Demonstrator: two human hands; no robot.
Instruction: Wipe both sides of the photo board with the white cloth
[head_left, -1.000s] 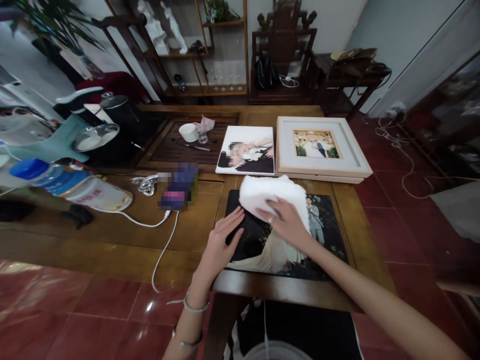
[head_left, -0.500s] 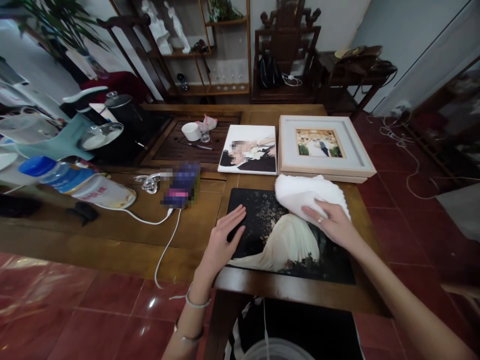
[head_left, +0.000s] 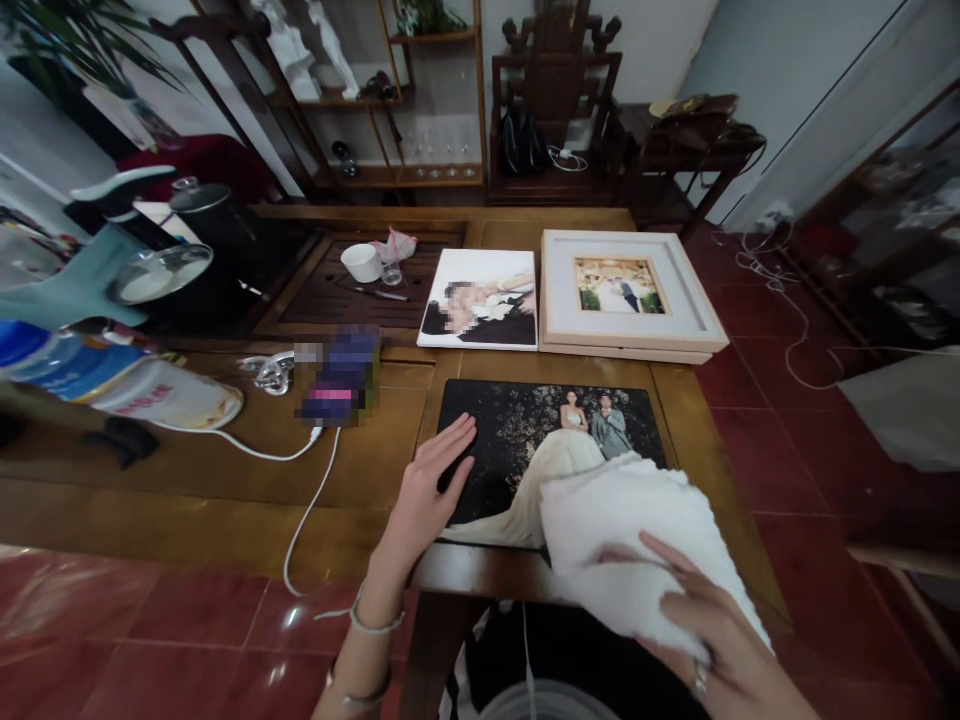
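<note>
A dark wedding photo panel [head_left: 504, 440] lies flat on the wooden table near its front edge, showing a couple and a long pale dress. My left hand [head_left: 429, 492] rests on the panel's left side with fingers stretched out. With my right hand [head_left: 701, 622] I grip a white towel [head_left: 600, 530], which covers the panel's lower right corner and hangs over the table's front edge. Some of my right fingers are hidden in the towel's folds.
Beyond the panel lie a white-edged photo print [head_left: 480, 300] and a framed photo [head_left: 555, 290]. To the left are a phone [head_left: 341, 375] with a white cable, a plastic bottle [head_left: 135, 380], a pot [head_left: 165, 285] and a small white cup [head_left: 361, 263].
My right hand has drawn the towel from the panel's upper right toward me, down over its front edge, uncovering the couple. My left hand keeps its place on the panel.
</note>
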